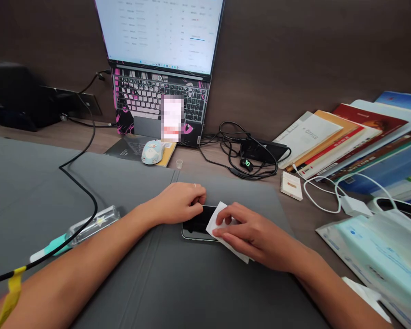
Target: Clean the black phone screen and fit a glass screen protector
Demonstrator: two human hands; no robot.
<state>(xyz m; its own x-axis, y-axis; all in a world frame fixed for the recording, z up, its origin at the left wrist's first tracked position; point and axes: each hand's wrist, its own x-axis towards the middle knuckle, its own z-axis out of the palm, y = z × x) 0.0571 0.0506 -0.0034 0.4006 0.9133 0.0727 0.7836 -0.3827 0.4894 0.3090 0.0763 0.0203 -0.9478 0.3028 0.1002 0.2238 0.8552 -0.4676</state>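
Note:
A smartphone [196,228] with a dark screen lies flat on the grey desk mat [178,283]. My right hand [248,230] presses a folded white tissue [218,219] onto the phone's right part, hiding that end. The fingers are bent over the tissue. My left hand [181,202] rests at the phone's upper left edge with its fingers curled in; whether they grip the phone's edge is hidden. Beside my left forearm lies a clear spray bottle [89,227] with a turquoise and white top, partly covered by a black cable.
An open laptop [147,98] stands at the back, with a pale blue mouse [152,151] before it. A black power adapter [265,151] sits among coiled cables. Books [349,137] lean at the right, near a small white box [291,185] and a plastic tissue pack [373,256].

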